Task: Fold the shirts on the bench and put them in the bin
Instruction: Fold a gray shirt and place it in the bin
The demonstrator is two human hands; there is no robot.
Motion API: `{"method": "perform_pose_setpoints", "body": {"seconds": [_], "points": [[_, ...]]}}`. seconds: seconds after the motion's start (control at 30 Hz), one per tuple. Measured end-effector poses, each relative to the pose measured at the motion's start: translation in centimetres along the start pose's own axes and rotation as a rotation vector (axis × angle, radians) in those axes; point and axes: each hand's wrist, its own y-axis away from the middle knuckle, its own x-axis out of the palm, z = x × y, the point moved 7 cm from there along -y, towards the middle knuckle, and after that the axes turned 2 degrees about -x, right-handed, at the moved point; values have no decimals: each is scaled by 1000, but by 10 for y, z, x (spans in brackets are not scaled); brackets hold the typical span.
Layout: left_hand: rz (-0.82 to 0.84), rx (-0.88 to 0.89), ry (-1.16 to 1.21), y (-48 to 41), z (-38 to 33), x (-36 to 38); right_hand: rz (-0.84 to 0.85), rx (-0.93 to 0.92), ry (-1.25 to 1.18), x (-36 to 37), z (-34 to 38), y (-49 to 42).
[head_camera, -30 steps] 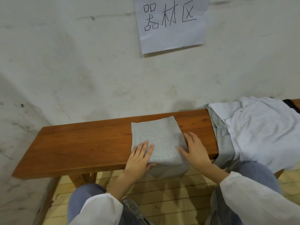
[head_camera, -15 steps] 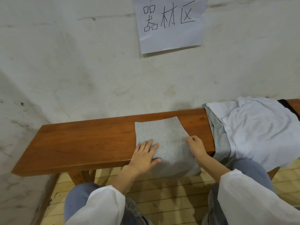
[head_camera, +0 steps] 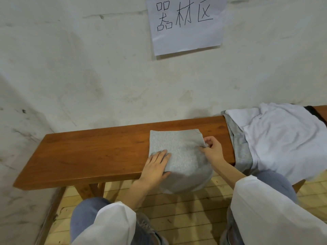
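A folded grey shirt lies on the wooden bench, its near part hanging over the front edge. My left hand rests flat on the shirt's left side, thumb under the overhanging cloth. My right hand pinches the shirt's right edge with curled fingers. A heap of unfolded shirts, a white one on top of a grey one, covers the bench's right end. No bin is in view.
A plastered wall stands right behind the bench, with a paper sign taped on it. Below are a wooden plank floor and my knees in jeans. The wall's corner closes off the left side.
The grey shirt has slid towards me so more of it hangs off the bench front. My right hand went from lying flat beside it to pinching its right edge.
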Motion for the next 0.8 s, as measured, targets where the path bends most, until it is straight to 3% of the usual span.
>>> {"method": "perform_pose_setpoints", "body": {"seconds": [0.1,0.23,0.33,0.43,0.67,0.8], "points": [[13,-3,-21,1,-1,5,-141,-169,183,-1,9,5],[-18,-41,13,-4,-1,2,-288,-269,629,0,14,16],[18,-60,-23,-7,-1,8,26,-578,956,34,5,24],[31,-57,-77,-9,1,23,283,-572,1116,45,-31,19],[86,-127,26,-39,19,16,420,-508,1182,57,-18,-27],[149,-103,46,-52,26,9,352,-614,1202,57,4,-28]]}}
